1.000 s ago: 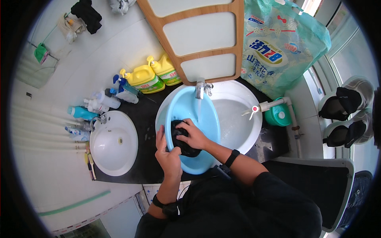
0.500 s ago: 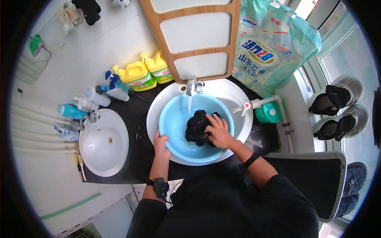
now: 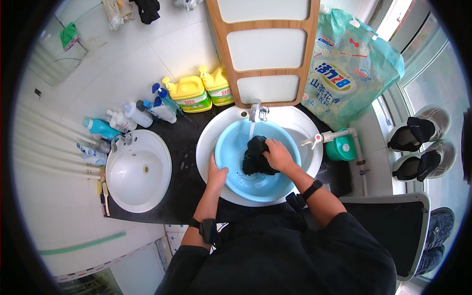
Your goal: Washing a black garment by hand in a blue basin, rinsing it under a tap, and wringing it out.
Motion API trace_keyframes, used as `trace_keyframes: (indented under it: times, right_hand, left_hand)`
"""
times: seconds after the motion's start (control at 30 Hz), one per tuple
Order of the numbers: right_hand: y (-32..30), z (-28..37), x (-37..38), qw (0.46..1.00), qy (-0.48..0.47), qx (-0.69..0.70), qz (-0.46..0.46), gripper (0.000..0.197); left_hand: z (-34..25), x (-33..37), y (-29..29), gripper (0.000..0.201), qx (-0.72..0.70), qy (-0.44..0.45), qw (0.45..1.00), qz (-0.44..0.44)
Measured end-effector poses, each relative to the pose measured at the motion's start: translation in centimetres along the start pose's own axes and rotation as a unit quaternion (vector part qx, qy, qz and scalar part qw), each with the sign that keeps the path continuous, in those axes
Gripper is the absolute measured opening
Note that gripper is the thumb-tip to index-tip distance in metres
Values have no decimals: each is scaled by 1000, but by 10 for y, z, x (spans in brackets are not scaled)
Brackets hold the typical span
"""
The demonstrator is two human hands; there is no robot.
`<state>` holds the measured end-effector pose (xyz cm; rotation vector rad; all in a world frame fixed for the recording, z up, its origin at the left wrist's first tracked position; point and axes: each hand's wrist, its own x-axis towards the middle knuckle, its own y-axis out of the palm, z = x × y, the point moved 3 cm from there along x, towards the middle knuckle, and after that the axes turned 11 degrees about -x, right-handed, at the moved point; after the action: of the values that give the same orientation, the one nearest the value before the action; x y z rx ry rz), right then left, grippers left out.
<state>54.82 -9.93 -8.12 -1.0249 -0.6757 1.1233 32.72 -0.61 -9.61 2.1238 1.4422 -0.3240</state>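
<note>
As I look down through the head view, I have a small white basin (image 3: pixel 132 191) set into the left end of the black bench (image 3: pixel 184 189), with a blue bottle (image 3: pixel 100 128) by the back left corner and two yellow jugs (image 3: pixel 188 93) farther along the back edge. My left grip (image 3: pixel 216 178) is closed around the left rim of the blue tub (image 3: pixel 231 182), which sits over the large white sink (image 3: pixel 313 130). The black cloth (image 3: pixel 255 157) lies inside the tub, around its middle, just below the tap (image 3: pixel 256 110), whose thin stream runs into the tub. My right grip (image 3: pixel 280 156) curls onto the cloth's right side; its fingertips are hidden, so I cannot tell whether it is closed on a fold or only pressing. Near the bench's right end stands a green container (image 3: pixel 341 149).
</note>
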Motion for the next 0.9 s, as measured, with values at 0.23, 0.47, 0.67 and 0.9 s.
trace_keyframes:
  times: [0.23,0.47,0.67,0.9]
  right_hand:
    - [-77,19,-15,978,-18,206,-13,21]
    - [-140,42,-29,877,-93,471,15,14]
    - [-187,55,-23,768,-141,622,-60,34]
    - [-152,30,-11,751,-72,654,-65,44]
  left_hand:
    - [-40,-9,75,92,425,233,861,155]
    - [-47,12,100,81,258,141,919,265]
    - [-114,-21,112,49,179,206,920,281]
    - [-142,-30,105,41,140,302,916,224]
